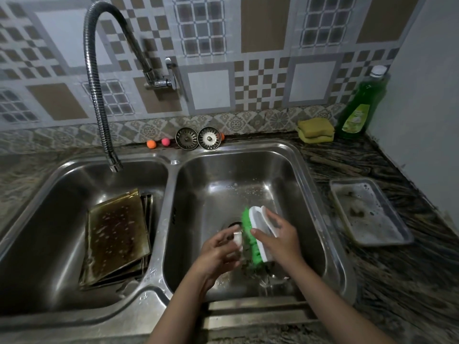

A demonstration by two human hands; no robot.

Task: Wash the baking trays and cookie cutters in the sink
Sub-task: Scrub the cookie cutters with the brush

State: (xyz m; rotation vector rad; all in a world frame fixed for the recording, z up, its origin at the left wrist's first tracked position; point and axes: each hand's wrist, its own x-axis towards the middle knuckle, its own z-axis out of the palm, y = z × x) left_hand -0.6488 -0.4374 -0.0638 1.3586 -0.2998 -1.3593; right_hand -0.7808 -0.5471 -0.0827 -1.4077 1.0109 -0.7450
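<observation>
Both hands are working over the right sink basin: left hand is pinching a small pale cookie cutter, right hand is gripping a green-bristled scrub brush against it. Stacked dirty baking trays are sitting in the left basin, and a soapy tray is lying on the counter.

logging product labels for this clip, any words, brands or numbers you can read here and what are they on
No text can be read in this view.
Green dish soap bottle: its label carries print, too blurred to read.
Divider between the sink basins: a small dark mark, possibly stamped lettering, too small to read.
Scrub brush, soapy tray on the counter and stacked baking trays: no lettering visible.
</observation>
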